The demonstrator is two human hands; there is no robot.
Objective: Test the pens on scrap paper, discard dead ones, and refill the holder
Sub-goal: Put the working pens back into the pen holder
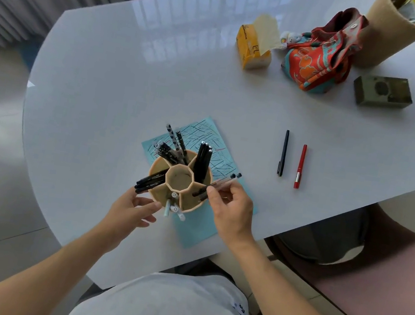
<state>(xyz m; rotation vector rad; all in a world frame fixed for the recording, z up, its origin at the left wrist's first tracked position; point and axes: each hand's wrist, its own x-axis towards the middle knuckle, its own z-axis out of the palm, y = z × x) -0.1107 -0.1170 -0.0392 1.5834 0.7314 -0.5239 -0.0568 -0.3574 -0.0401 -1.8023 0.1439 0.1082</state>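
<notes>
Tan holder (161,190): sectioned cup standing on the blue scrap paper (196,227), near the table (103,85) edge in front of me.
Right hand (231,211): my thumb and fingertips pinch clear pens (219,184), their lower ends dipping into the holder's right compartment.
Left hand (131,210): my fingers are loosely spread and hold nothing, just beside the holder's left wall, under the black markers (150,179).
Set aside: black pen (283,153) and red pen (300,166) lie side by side to the right, well apart from the holder.
</notes>
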